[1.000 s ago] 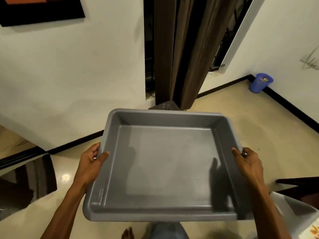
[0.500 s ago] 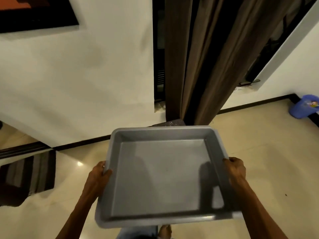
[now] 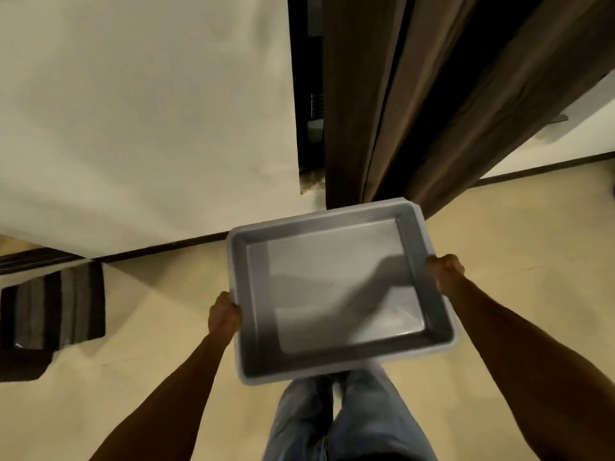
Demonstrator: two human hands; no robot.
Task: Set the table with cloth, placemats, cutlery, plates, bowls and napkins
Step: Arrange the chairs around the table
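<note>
Tray (image 3: 336, 287), empty, is held over the floor near the curtain (image 3: 416, 104), gripped at its side rims by left hand (image 3: 223, 312) and right hand (image 3: 445, 271); should be kept level

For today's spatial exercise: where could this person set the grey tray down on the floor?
Bare floor lies right of the grey tray, past the brown curtain. Another patch lies between the striped mat and the left hand. It is crowded at the curtain's foot.
</note>
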